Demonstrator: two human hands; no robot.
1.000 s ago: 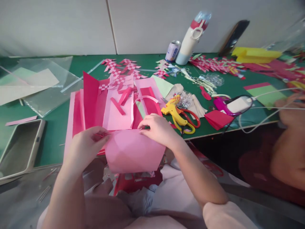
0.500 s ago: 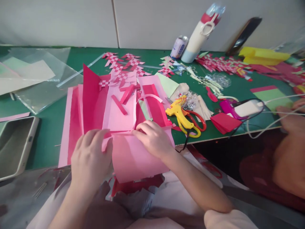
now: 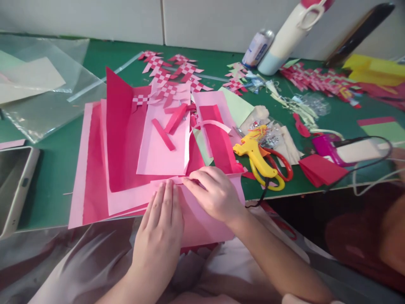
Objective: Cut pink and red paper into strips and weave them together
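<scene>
A light pink paper sheet [image 3: 209, 223] hangs over the table's front edge, its upper edge folded into a narrow strip. My left hand [image 3: 163, 219] lies flat on this sheet, fingers stretched out and side by side over the fold. Closed in a pinch, my right hand [image 3: 215, 192] grips the folded edge of the pink sheet just to the right. Beyond my hands are a standing dark pink folded card [image 3: 123, 139], a pale pink sheet [image 3: 161, 158] and some dark pink paper strips [image 3: 163, 134]. Woven pink-and-white paper pieces [image 3: 163, 78] lie farther back.
A yellow glue gun [image 3: 256, 152] and orange-handled scissors [image 3: 280, 162] lie at right. Behind stand a can [image 3: 257, 48] and a white bottle [image 3: 284, 38]. At left are a phone [image 3: 15, 185] and clear plastic bags [image 3: 53, 114]. Another person's arm [image 3: 394, 228] shows at far right.
My left hand has moved right and flattened onto the folded edge. My right hand still pinches the edge. The pink sheet lies flatter, and the view has shifted.
</scene>
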